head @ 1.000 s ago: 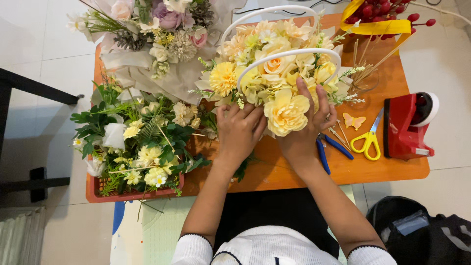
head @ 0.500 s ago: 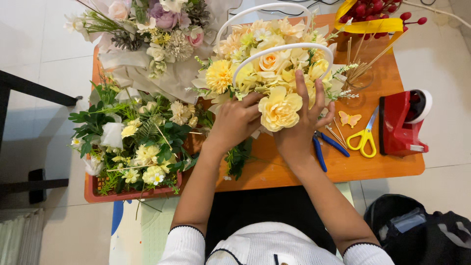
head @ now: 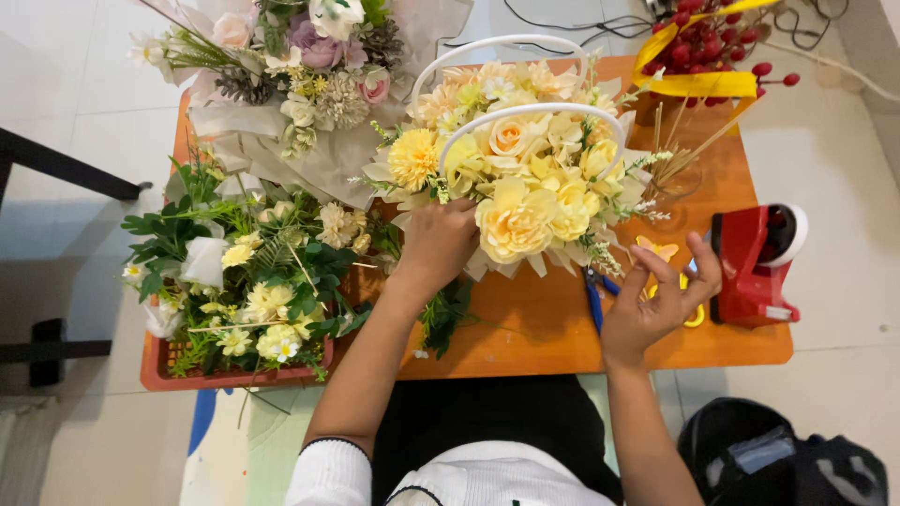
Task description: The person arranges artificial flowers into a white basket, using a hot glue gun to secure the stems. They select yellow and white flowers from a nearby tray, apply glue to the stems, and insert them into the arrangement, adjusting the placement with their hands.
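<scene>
A flower basket (head: 521, 178) full of yellow and cream artificial blooms, with a white looped handle, stands on the orange table (head: 525, 323). My left hand (head: 439, 245) grips its lower left side, fingers tucked under the flowers. My right hand (head: 658, 300) hovers to the right of the arrangement with fingers apart, over yellow-handled scissors (head: 692, 314) and beside blue-handled pliers (head: 593, 300). It holds nothing.
An orange crate (head: 234, 375) of greenery and small yellow flowers sits at the left. A wrapped pastel bouquet (head: 300, 84) lies at the back left. A red tape dispenser (head: 757, 264) stands at the right edge, with red berries and yellow ribbon (head: 698, 82) behind. A dark bag (head: 787, 464) rests on the floor.
My right hand has let go of the large yellow rose and moved down to the right, above the scissors. My left hand has stayed on the basket's side.
</scene>
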